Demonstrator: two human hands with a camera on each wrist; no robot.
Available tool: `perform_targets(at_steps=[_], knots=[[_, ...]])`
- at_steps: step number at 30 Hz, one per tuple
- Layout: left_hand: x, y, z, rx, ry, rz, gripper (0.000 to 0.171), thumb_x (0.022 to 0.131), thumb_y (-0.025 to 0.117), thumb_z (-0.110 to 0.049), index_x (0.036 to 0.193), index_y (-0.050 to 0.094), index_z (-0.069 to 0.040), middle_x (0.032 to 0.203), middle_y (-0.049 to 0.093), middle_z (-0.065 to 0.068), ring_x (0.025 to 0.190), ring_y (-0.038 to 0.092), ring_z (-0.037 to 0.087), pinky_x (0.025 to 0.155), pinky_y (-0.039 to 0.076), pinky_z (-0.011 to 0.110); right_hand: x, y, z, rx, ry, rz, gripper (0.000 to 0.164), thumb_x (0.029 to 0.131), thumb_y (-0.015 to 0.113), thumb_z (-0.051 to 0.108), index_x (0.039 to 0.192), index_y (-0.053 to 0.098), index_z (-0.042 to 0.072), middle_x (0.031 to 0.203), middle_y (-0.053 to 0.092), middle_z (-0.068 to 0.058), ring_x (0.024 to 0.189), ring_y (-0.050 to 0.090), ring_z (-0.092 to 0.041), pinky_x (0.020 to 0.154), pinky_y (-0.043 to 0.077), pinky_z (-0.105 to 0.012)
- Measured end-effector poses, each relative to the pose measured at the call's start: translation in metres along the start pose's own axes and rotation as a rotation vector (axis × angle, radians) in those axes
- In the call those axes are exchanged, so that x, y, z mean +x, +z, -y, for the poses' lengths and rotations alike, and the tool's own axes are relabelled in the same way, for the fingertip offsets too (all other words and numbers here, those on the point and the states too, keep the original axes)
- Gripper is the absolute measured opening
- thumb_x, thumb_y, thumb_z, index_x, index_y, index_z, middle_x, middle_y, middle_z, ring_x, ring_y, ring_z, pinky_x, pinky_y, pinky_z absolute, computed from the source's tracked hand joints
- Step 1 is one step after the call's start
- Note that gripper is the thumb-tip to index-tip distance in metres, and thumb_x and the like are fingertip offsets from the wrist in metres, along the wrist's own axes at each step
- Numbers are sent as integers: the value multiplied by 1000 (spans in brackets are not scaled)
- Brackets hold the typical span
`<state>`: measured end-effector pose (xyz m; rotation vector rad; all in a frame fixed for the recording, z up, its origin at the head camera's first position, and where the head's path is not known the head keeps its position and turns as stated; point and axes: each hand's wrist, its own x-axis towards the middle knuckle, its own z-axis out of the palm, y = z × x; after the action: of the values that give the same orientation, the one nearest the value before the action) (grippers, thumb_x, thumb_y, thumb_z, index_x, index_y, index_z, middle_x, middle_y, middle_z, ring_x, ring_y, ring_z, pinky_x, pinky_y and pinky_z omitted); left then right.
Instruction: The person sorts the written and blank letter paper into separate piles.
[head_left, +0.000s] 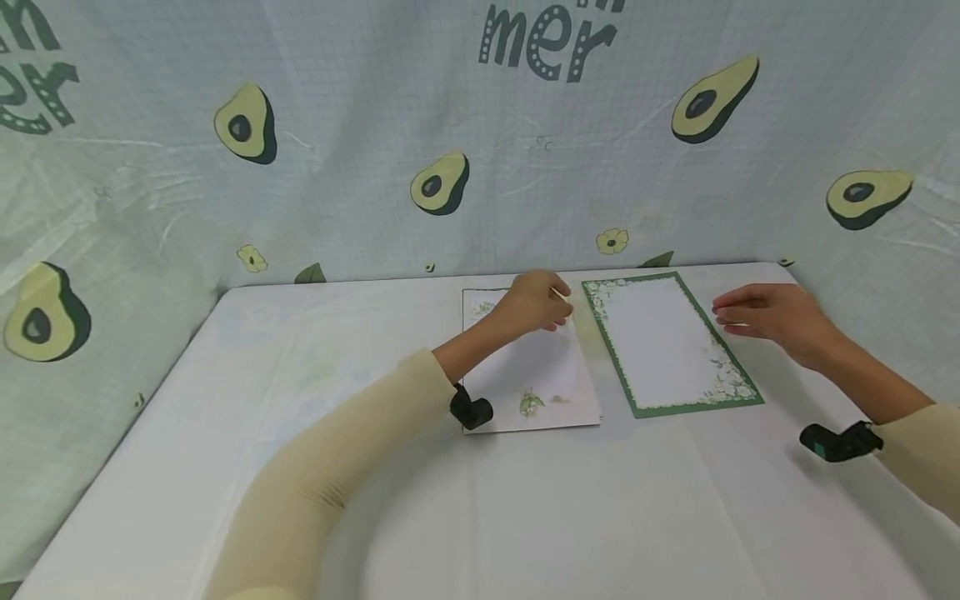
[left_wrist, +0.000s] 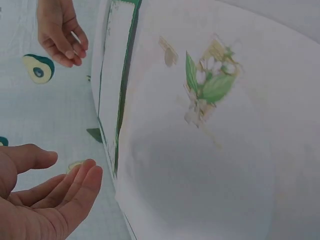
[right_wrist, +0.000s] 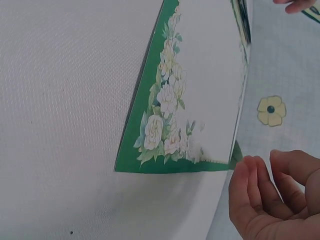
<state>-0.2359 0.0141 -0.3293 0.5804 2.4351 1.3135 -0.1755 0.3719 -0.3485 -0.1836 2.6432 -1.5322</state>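
Two decorated paper sheets lie side by side on the white table. The left one is a pale sheet (head_left: 551,375) with small floral prints, seen close in the left wrist view with a sprig of white flowers and green leaves. My left hand (head_left: 536,302) hovers over its upper part, fingers loosely bent, nothing between them. To the right is a green-bordered sheet (head_left: 660,342) with white blossoms along two corners. My right hand (head_left: 772,317) is beside its right edge, fingers relaxed and holding nothing; in the right wrist view thumb and fingertips stand apart.
The white table (head_left: 360,492) reaches from the front to a cloth backdrop (head_left: 345,100) printed with avocados and flowers, which rises right behind its far edge. Small black cameras (head_left: 471,408) are strapped at both wrists. Dim coloured patterns show faintly on the table's left side.
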Motion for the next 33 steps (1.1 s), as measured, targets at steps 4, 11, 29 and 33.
perform_targets(at_steps=[4,11,29,33], knots=[[-8,-19,13,11,-27,-21,35,99,65,-8,129,63,8,111,74,18,99,73,31,77,62,25,0,6,5,-55,0,24,40,103,62,11,129,53,-18,99,69,19,92,68,3,79,59,-13],[-30,-52,33,-8,-74,-91,33,98,67,-7,127,64,10,114,72,18,103,72,31,86,62,30,6,21,16,-120,18,52,38,103,64,19,127,61,-9,111,74,-2,95,69,-3,83,59,-17],[-84,-93,73,-1,-206,-114,33,99,63,-2,129,60,11,116,69,22,101,72,32,90,62,36,22,68,47,-221,12,133,33,99,70,26,122,69,3,120,72,-14,101,71,-12,89,57,-22],[-91,-95,77,-24,-221,-94,35,99,64,-1,130,58,12,118,68,24,101,72,34,90,62,36,26,79,52,-157,7,166,31,99,70,22,121,68,1,118,72,-14,104,71,-19,86,58,-18]])
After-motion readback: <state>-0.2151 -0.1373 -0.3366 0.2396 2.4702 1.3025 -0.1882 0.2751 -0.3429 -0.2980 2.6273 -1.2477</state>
